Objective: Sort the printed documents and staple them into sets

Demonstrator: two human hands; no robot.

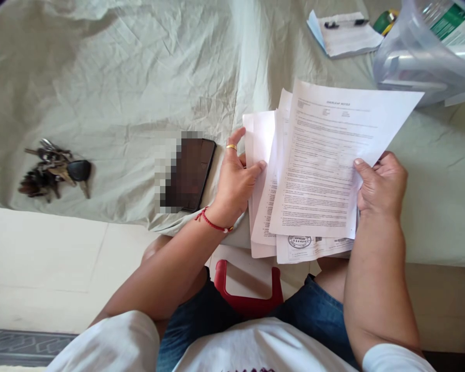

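Several loose sheets of printed paper (321, 165) are spread like a fan between my two hands, over the near edge of the cloth-covered surface. My left hand (238, 175), with a ring and a red string bracelet, grips the left side of the sheets, thumb on top. My right hand (383, 181) pinches the right edge of the top sheet, its thumb over the print. A lower sheet with a round black stamp (300, 242) peeks out at the bottom. Just left of my left hand lies a dark phone (191, 173), partly blurred out.
A bunch of keys (58, 168) lies at the left on the green cloth (139, 67). A clipped notepad (349, 33) sits at the far right, beside a translucent plastic bin (411, 62) holding a bottle. A red stool (251, 305) shows between my legs.
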